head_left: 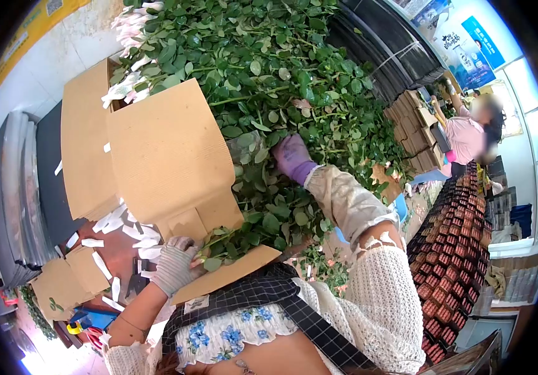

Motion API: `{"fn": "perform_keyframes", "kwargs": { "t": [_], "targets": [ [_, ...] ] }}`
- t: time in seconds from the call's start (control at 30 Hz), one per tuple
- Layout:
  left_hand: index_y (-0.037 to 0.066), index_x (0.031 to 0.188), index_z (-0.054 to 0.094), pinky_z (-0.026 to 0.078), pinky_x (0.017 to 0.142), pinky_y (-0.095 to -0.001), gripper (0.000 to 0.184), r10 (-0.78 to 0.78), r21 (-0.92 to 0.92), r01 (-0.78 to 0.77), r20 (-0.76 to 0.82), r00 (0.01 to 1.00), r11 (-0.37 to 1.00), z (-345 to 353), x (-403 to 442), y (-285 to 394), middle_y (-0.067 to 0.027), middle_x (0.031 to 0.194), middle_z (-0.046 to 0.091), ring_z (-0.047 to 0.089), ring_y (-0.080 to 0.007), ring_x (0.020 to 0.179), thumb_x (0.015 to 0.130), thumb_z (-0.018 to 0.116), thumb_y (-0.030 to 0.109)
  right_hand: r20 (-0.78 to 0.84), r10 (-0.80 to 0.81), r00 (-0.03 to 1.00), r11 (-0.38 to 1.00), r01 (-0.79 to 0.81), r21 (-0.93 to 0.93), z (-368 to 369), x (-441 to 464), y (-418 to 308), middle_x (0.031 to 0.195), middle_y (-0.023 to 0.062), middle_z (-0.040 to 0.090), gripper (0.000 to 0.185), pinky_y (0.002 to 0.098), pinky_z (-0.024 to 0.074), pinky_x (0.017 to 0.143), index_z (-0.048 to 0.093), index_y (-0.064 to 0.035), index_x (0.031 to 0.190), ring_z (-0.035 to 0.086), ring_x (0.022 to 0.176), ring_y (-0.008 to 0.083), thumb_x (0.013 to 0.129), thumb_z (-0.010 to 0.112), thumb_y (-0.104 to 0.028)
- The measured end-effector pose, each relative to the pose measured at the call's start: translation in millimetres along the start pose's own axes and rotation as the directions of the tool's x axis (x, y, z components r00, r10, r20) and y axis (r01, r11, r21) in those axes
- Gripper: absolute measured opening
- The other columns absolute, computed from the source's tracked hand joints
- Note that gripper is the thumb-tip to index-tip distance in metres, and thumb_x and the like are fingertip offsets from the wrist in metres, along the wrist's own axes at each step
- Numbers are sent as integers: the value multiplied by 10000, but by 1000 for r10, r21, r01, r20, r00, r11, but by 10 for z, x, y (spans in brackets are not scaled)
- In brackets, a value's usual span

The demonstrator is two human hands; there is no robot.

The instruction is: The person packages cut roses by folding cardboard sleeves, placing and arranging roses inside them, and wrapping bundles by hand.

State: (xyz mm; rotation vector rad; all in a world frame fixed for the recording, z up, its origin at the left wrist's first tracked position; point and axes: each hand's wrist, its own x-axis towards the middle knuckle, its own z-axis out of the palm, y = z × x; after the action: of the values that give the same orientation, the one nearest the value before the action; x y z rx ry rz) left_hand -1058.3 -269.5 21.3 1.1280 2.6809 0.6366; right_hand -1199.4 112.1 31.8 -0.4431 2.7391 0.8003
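Observation:
My left hand (178,265), in a grey-white knit glove, has its fingers curled at the near edge of an open cardboard box (169,137), beside green leaves. Its fingertips are partly hidden. My right hand (292,157), in a purple glove, reaches into a thick pile of leafy rose stems (250,62); the leaves hide its fingers. Next to it, a clear plastic piece (246,149) lies among the leaves. Some leafy stems stick out of the box between its raised lid and near flap (225,275). Pale, wrapped flower heads (132,28) line the pile's left side.
White paper strips (112,219) lie scattered left of the box. Dark sheets and plastic-wrapped stacks (22,194) lean at far left. Folded cardboard (416,125) is stacked right of the pile. Long rows of reddish-brown crates (450,269) run along the right, near a person in pink (466,137).

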Motion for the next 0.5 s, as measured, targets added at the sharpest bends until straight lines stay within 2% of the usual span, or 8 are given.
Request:
{"fn": "perform_keyframes", "kwargs": {
  "t": [0.1, 0.13, 0.23, 0.3, 0.37, 0.4, 0.43, 0.5],
  "targets": [
    [75, 1032, 646, 430, 877, -435, 464, -1, 6, 1, 0, 1000, 1000, -41, 21, 21, -136, 1006, 572, 531, -329, 986, 642, 671, 325, 248, -8, 969, 979, -43, 199, -633, -152, 233, 1000, 101, 663, 298, 409, 505, 768, 652, -85, 1090, 642, 923, 274, 807, 575, -133],
    [75, 1031, 646, 431, 874, -437, 460, 2, -2, -2, -2, 1000, 1000, -49, 25, 28, -136, 1007, 571, 530, -330, 988, 645, 672, 325, 141, 66, 988, 945, -107, 311, -706, -245, 284, 1019, 99, 661, 292, 386, 531, 793, 639, -77, 1099, 653, 964, 247, 813, 584, -99],
    [77, 1030, 645, 435, 865, -442, 458, 3, -8, -3, -15, 1000, 1000, -51, 13, 25, -136, 1006, 572, 528, -332, 993, 651, 676, 333, 191, 74, 979, 960, -122, 251, -1078, -351, 526, 1010, 120, 654, 255, 360, 537, 785, 638, -62, 1053, 659, 916, 236, 805, 603, -107],
    [77, 1030, 645, 436, 862, -443, 457, -15, -19, 15, 8, 1000, 1000, -50, 10, 27, -136, 1004, 575, 529, -332, 993, 654, 675, 334, 104, 104, 989, 991, -113, 78, -1313, -477, 770, 979, 117, 648, 235, 361, 540, 770, 629, -55, 1021, 656, 877, 235, 790, 602, -82],
    [77, 1032, 645, 437, 862, -444, 457, -22, -17, 22, 19, 1000, 1000, -57, 16, 24, -137, 1006, 576, 530, -333, 995, 656, 673, 336, -208, 44, 977, 999, -46, -6, -1350, -718, 1254, 911, 99, 644, 225, 377, 539, 756, 637, -70, 978, 650, 865, 239, 754, 617, -64],
    [78, 1033, 646, 437, 864, -444, 458, -22, -12, 22, 20, 1000, 1000, -61, 17, 26, -138, 1009, 576, 530, -334, 996, 656, 673, 336, -258, 68, 964, 997, -73, -8, -1437, -859, 1554, 880, 103, 638, 286, 394, 531, 765, 647, -95, 981, 647, 891, 248, 697, 655, -62],
    [80, 1035, 646, 436, 865, -445, 458, -21, -8, 21, 20, 1000, 1000, -61, 20, 28, -139, 1011, 575, 531, -334, 998, 657, 672, 337, -522, 56, 851, 998, -64, 1, -1439, -1078, 1855, 885, 119, 636, 339, 407, 524, 800, 647, -104, 991, 641, 910, 268, 656, 677, -64],
    [83, 1051, 641, 436, 870, -446, 475, -28, 13, 27, 65, 998, 1000, -65, 4, 11, -142, 1027, 572, 528, -339, 1010, 662, 677, 352, -704, 66, 707, 991, -128, -36, -1444, -1422, 2568, 988, 121, 649, 313, 412, 505, 798, 656, -61, 963, 630, 908, 305, 653, 687, -84]
  ]
}}
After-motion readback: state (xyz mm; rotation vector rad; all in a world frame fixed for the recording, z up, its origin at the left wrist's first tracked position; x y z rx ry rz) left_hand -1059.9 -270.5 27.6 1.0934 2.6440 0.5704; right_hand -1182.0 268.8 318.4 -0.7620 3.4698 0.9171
